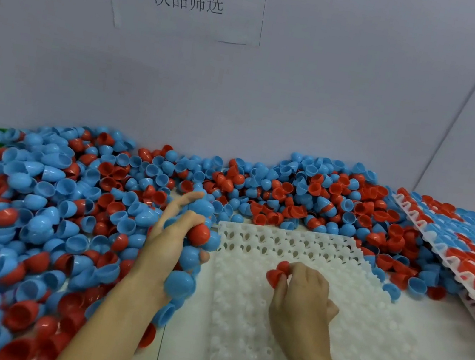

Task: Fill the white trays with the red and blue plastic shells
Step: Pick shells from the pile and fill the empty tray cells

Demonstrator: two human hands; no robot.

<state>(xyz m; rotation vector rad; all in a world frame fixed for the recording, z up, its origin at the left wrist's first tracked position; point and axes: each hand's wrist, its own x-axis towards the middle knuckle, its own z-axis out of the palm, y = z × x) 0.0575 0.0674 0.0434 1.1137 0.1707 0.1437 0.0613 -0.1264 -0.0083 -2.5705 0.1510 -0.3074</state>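
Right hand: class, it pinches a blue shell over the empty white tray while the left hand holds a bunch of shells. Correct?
Not quite. In the head view the right hand pinches a red shell, not blue, over the empty white tray; the left hand holds a bunch of shells.

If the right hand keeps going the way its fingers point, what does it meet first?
Probably the empty white tray just beyond the right hand and its pinched red shells; the loose pile lies farther on. Its height above the tray is unclear.

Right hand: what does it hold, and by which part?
The right hand pinches red shells at their rims, between thumb and fingertips, above the empty white tray.
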